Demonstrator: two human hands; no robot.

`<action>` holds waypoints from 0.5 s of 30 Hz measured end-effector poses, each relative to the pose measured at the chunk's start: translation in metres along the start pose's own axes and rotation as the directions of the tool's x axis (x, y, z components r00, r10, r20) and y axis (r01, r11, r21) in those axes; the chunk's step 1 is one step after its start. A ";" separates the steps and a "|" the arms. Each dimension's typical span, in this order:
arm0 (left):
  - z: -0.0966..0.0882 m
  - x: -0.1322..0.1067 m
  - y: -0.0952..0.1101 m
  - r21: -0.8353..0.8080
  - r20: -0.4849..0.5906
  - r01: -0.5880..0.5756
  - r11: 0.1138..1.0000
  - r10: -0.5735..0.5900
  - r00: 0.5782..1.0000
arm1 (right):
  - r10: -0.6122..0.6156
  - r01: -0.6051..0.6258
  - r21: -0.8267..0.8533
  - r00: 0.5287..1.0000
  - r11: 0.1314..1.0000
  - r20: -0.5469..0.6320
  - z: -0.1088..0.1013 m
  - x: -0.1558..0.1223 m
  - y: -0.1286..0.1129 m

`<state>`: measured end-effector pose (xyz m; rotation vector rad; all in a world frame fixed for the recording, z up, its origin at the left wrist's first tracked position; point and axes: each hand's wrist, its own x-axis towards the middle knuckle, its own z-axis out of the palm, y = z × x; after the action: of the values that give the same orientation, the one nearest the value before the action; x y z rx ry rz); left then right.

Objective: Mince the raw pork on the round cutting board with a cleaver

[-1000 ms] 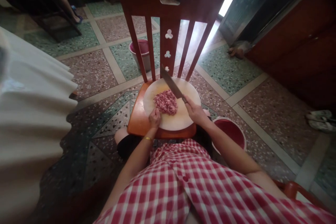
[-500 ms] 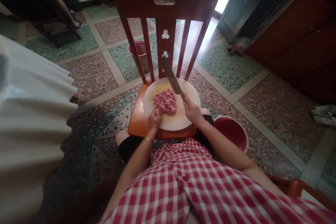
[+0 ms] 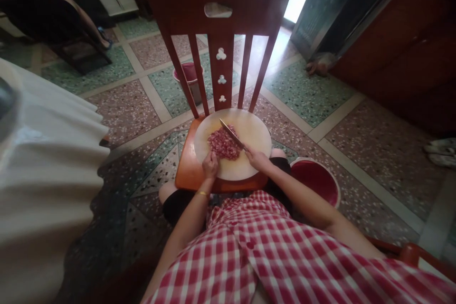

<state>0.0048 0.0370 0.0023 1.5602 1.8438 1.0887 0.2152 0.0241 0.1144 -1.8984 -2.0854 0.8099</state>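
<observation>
The wooden chair (image 3: 187,166) stands where it did, its seat beneath both sets of fingers and its slatted back beyond them; only the view has tipped, bringing more of the top rail into sight. On the seat, the round cutting board (image 3: 255,140) keeps its place, spreading ahead of the left fingers and under the right ones. The minced meat (image 3: 221,147) lies on it in one loose patch, just ahead of the left fingertips and to the left of the right fingers, with much the same outline as half a second ago.

The real change is in the knife (image 3: 231,134). Half a second ago its blade rose away from the right fingers, broad side showing, tip against the chair slats; now it has dropped and shows as a thin line across the meat, its tip ahead and to the left of those fingers. I take this as the low point of a chopping stroke, though whether the edge meets the board cannot be told.

The right hand (image 3: 259,160), a little lower now, has its fingers wrapped around the handle. The left hand (image 3: 210,165) stays by the near-left rim, fingers curled; whether they grip the rim or touch meat, I cannot tell.
</observation>
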 end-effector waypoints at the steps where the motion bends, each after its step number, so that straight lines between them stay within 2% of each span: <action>1: 0.000 0.000 0.000 0.004 0.006 0.003 1.000 -0.003 1.000 | -0.001 0.001 0.004 1.000 1.000 0.012 -0.001 -0.001 0.003; 5: 0.000 0.000 0.001 0.032 0.013 0.004 0.999 -0.004 1.000 | -0.106 0.120 0.081 0.981 0.989 -0.160 -0.012 -0.008 0.005; 7: 0.001 0.000 0.000 0.029 0.005 -0.007 1.000 0.007 1.000 | -0.102 0.125 0.103 0.974 0.987 -0.201 -0.009 -0.007 0.006; 12: 0.000 0.001 -0.002 0.033 0.012 -0.021 0.999 0.021 1.000 | -0.009 0.007 0.092 1.000 0.996 0.019 0.012 0.003 0.025; 15: 0.000 0.001 -0.002 0.053 0.028 -0.009 0.999 0.008 1.000 | 0.007 -0.006 0.233 1.000 0.972 -0.001 0.007 -0.003 0.042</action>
<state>0.0030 0.0374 0.0009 1.6069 1.8631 1.0240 0.2483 0.0199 0.0870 -1.7804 -1.8886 1.0059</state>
